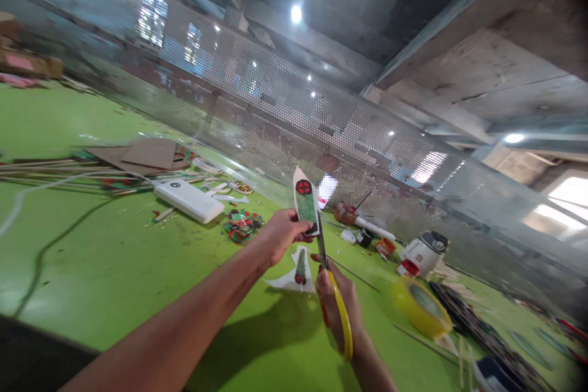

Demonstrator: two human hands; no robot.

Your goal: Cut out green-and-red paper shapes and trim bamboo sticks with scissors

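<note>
My left hand (287, 233) pinches the lower end of a white paper piece (305, 199) painted green, with a red and black circle near its pointed top. My right hand (337, 300) grips scissors (342, 318) with yellow and red handles; their blades point up along the right edge of the held piece. Below my hands, a second white paper scrap (289, 280) with a narrow green shape and a red spot lies on the green table (248, 331).
A white power bank (188, 201) with a cable, green and red scraps (241, 225), thin sticks and brown card (147, 156) lie left. Rightward are paint jars (384, 248), a white container (425, 251), yellow tape (421, 307) and more sticks. Mesh (275, 110) stands behind.
</note>
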